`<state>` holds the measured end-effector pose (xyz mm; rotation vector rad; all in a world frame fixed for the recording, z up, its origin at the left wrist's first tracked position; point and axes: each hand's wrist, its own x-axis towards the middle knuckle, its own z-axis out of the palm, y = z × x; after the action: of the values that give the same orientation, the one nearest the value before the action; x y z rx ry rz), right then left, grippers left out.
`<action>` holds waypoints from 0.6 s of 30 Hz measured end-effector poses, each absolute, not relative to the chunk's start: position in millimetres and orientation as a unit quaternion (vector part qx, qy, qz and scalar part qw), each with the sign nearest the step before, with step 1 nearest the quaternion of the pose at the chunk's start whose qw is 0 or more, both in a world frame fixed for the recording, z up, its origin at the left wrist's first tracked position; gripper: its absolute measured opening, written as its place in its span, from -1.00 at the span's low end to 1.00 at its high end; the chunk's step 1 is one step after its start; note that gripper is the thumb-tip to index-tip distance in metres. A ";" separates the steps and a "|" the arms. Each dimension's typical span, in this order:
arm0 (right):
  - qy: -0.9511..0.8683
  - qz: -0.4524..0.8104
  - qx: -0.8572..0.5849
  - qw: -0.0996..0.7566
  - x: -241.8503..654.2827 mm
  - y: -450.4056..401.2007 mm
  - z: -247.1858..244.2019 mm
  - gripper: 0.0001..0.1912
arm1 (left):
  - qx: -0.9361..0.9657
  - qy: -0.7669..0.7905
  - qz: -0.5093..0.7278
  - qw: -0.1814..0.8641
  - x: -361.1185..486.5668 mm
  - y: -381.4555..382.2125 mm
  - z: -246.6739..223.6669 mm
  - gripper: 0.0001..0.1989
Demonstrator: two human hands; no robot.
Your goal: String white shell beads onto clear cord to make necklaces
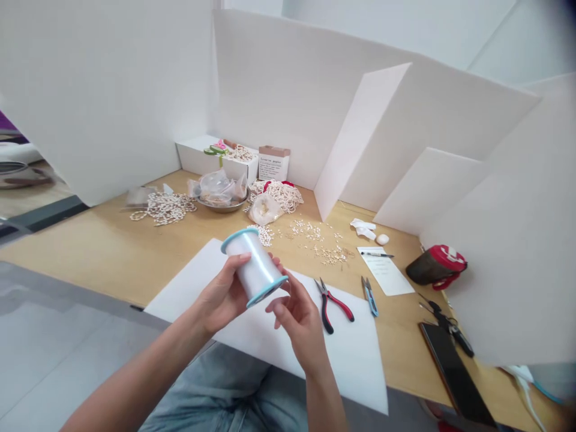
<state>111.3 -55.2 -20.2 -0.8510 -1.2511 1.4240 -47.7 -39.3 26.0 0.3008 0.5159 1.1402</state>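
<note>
A large spool (255, 267) of clear or whitish thread with light-blue rims is held tilted above a white sheet (360, 354). My left hand (227, 294) wraps round it from the left, thumb on the wound thread. At the spool's lower right rim is my right hand (297, 312), its fingers curled; a thread between them is too fine to make out for certain. Red-and-black pliers (330, 305) lie on the sheet just right of my right hand. Blue thread snips (369, 297) rest at the sheet's right edge.
Scattered white beads (330, 255), bead strands (166, 207) and a metal bowl with bags (224, 207) lie further back. To the right are a paper with a pen (386, 276), a red-lidded cup (434, 266), black scissors (450, 327) and a phone (456, 372). White boards surround the table.
</note>
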 end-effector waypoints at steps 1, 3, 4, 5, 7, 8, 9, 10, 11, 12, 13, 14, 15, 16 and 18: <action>-0.507 0.595 -0.373 0.501 113.2 -57.0 -21.0 -0.54 | 0.139 0.245 0.537 0.795 -50.2 -40.2 25.4 -0.72; -0.492 0.602 -0.407 0.479 118.3 -60.5 -21.1 -0.72 | 0.137 0.254 0.553 0.782 -56.1 -41.5 25.5 -0.74; -0.491 0.608 -0.415 0.466 121.1 -61.8 -20.6 -0.74 | 0.134 0.259 0.559 0.777 -59.1 -42.0 25.9 -0.75; -0.491 0.614 -0.418 0.456 123.9 -62.6 -20.1 -0.74 | 0.128 0.263 0.564 0.772 -61.7 -42.5 26.3 -0.76; -0.482 0.620 -0.415 0.459 128.9 -62.8 -19.7 -0.73 | 0.116 0.268 0.572 0.767 -65.5 -43.2 26.8 -0.76; -0.472 0.622 -0.413 0.468 131.1 -62.3 -20.0 -0.73 | 0.113 0.268 0.575 0.765 -66.7 -43.5 26.8 -0.75; -0.463 0.622 -0.411 0.479 133.3 -61.4 -20.6 -0.73 | 0.112 0.267 0.577 0.763 -67.4 -43.7 26.6 -0.75; -0.456 0.621 -0.411 0.487 135.5 -60.2 -21.5 -0.72 | 0.112 0.266 0.578 0.763 -67.9 -44.0 26.2 -0.74; -0.454 0.616 -0.416 0.491 137.9 -58.8 -22.4 -0.71 | 0.113 0.264 0.579 0.763 -68.4 -44.2 25.9 -0.74; -0.457 0.603 -0.429 0.493 140.5 -57.2 -23.3 -0.70 | 0.114 0.263 0.579 0.763 -68.9 -44.4 25.5 -0.73; -0.466 0.580 -0.449 0.494 143.2 -55.5 -24.1 -0.70 | 0.112 0.264 0.577 0.765 -69.6 -44.5 25.2 -0.72; -0.480 0.547 -0.474 0.496 146.0 -54.1 -24.6 -0.70 | 0.107 0.266 0.576 0.765 -70.4 -44.5 25.0 -0.70; -0.496 0.508 -0.499 0.498 148.7 -53.1 -24.8 -0.71 | 0.098 0.271 0.577 0.764 -71.4 -44.4 24.9 -0.66; -0.514 0.469 -0.520 0.496 151.0 -52.7 -24.7 -0.72 | 0.086 0.278 0.581 0.760 -72.4 -44.1 24.7 -0.62; -0.549 0.412 -0.544 0.482 154.5 -54.6 -24.0 -0.73 | 0.061 0.298 0.600 0.740 -74.1 -42.6 24.2 -0.55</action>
<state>154.5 -54.6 -24.0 -1.3266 -1.3390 1.0044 -74.1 -42.6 24.2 0.1328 0.6536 1.3158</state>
